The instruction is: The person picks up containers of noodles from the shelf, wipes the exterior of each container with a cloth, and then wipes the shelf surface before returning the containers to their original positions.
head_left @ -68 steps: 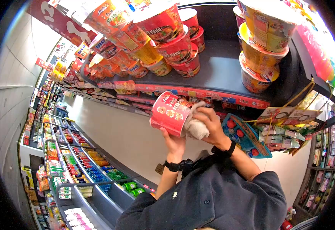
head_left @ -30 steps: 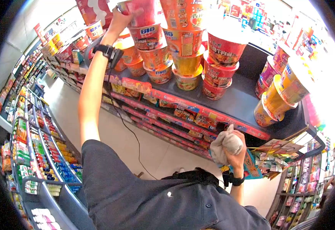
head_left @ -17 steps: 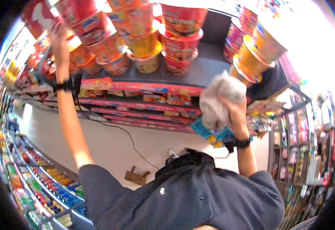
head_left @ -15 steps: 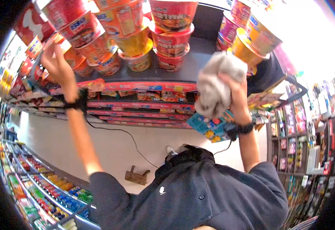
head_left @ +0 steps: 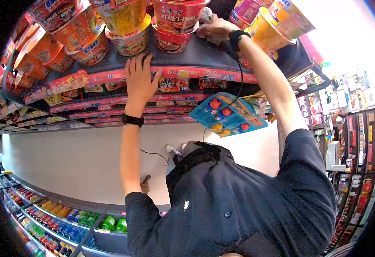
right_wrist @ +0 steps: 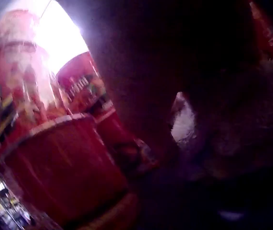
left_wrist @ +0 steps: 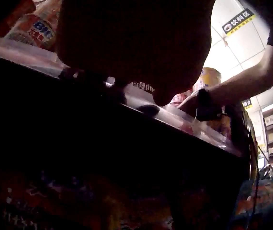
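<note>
My right hand (head_left: 216,31) holds a crumpled grey cloth (head_left: 205,16) down on the dark shelf (head_left: 215,55), reaching in between a stack of red instant noodle cups (head_left: 174,25) and the yellow noodle cups (head_left: 266,32) to the right. In the right wrist view, red noodle cups (right_wrist: 64,167) stand close beside that hand, which is mostly in shadow. My left hand (head_left: 141,83) rests on the shelf's front edge with fingers extended and nothing in it, just below a green-and-orange cup (head_left: 129,42). The left wrist view shows the hand as a dark shape over the pale shelf edge (left_wrist: 175,120).
More orange noodle cups (head_left: 88,47) are stacked along the left of the shelf. A blue decorated board (head_left: 228,115) hangs at the front right, near a dangling black cable (head_left: 240,81). Behind, a rack of bottled drinks (head_left: 67,218) lines the aisle floor (head_left: 76,150).
A red noodle bucket, earlier wiped in both hands, went onto a stack at the left. My left hand left it and came to the shelf edge; my right hand moved the cloth onto the shelf.
</note>
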